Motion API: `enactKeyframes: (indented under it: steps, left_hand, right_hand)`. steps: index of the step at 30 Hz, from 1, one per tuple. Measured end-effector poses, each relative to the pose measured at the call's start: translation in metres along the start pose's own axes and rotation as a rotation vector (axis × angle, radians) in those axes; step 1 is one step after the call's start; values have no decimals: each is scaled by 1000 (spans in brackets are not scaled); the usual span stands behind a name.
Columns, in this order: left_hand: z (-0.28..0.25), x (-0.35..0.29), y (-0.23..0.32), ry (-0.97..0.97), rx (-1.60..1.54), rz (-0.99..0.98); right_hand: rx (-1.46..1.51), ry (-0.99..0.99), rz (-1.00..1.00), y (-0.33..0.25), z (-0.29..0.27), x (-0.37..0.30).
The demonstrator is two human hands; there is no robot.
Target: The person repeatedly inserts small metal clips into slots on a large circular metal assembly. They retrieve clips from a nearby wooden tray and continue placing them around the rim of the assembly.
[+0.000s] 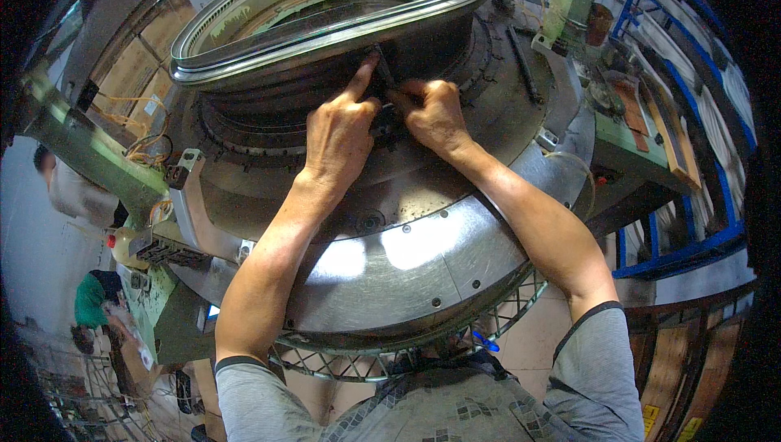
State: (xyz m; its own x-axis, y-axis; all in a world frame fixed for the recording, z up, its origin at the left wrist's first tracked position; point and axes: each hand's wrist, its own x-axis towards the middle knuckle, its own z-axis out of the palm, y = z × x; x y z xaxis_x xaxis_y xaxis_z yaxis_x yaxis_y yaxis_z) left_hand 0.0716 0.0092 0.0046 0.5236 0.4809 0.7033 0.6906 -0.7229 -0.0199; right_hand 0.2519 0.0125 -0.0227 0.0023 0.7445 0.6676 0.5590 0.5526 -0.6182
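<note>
Dark strip [383, 67] is pinched in the right grip [437, 116] — left grip [338, 131] beside it, index finger extended, hold unclear.

A blue rack [683, 259] (pale material [671, 47] inside) stands at right, and the floor [522, 356] is pale.

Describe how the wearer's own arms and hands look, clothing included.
The left hand and right hand are ungloved, with no watch visible at either wrist. Both forearms are bare. The short grey sleeves end in dark trim; the grey shirt front carries small dark, squarish patches.
</note>
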Motion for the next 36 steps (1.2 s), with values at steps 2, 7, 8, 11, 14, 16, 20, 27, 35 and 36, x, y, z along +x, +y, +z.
enactKeyframes:
  steps: [2,7,8,11,14,16,20,27,35,36]
  left_hand:
    - [0,0,0,-4,-7,-1]
    - [0,0,1,-24,-39,-49]
    - [0,0,1,-19,-39,-48]
    - [0,0,2,-15,-30,-46]
    - [0,0,1,-20,-23,-41]
    - [0,0,1,-8,-17,-22]
    - [1,1,0,10,-12,2]
    - [-1,1,2,-47,-26,-49]
    - [-1,2,2,-26,-7,-21]
    - [-1,2,2,-23,2,-11]
  right_hand:
    - [-8,1,0,0,0,0]
    - [-24,-8,19,-2,-1,0]
    - [-18,-7,19,-2,-1,0]
    - [-9,-2,15,-2,-1,0]
    - [-17,1,13,-1,0,0]
    - [-19,-3,20,0,1,0]
    - [-41,10,4,1,1,1]
    - [-52,14,17,-1,-1,0]
    - [-8,29,13,-1,2,0]
    - [-21,30,2,-1,2,0]
